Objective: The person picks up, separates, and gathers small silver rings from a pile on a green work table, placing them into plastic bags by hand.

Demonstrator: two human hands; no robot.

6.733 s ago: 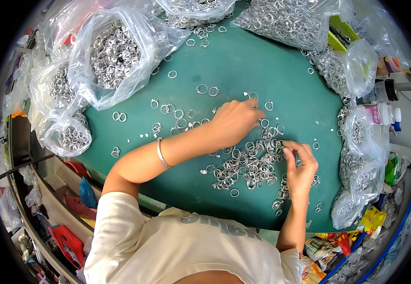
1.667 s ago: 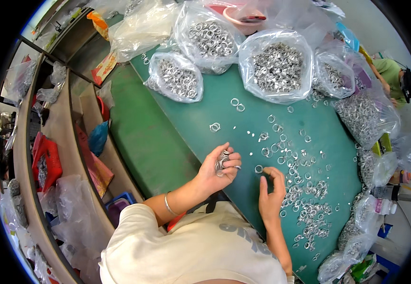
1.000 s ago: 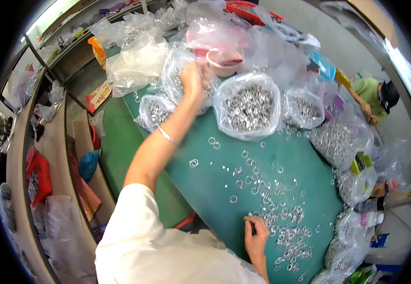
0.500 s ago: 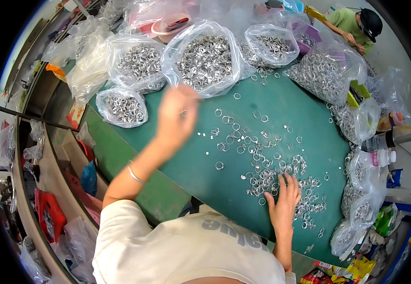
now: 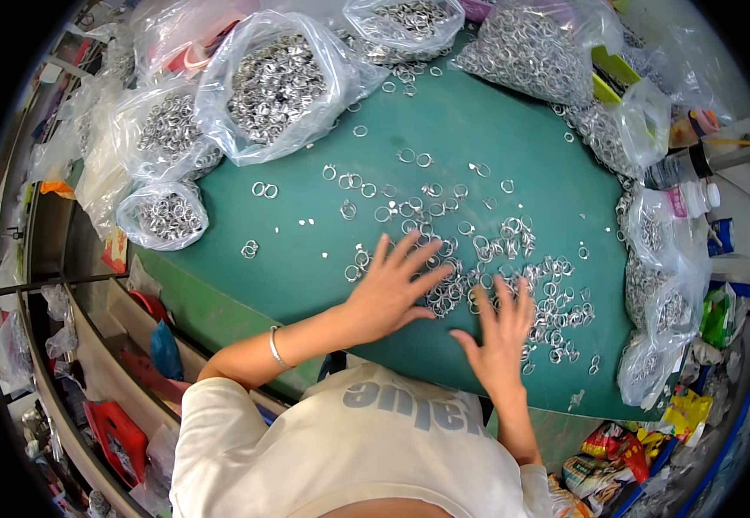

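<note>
The bare left hand [image 5: 389, 293], half a second ago blurred near the far-left bags, is now beside the bare right hand [image 5: 503, 338]. Both are splayed wide, gripping nothing visible, over silver-coloured metal rings [image 5: 556, 302] heaped near-centre on the flat green tabletop [image 5: 496, 112]. Open-mouthed clear plastic bags [image 5: 340, 95], far left, contain more. The rings face mixed directions; no common axis shows.

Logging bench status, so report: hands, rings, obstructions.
Left hand open, spread at the rings; right hand likewise. Rings loose, scattered across green table. Plastic bags around edges, clear of both hands.
</note>
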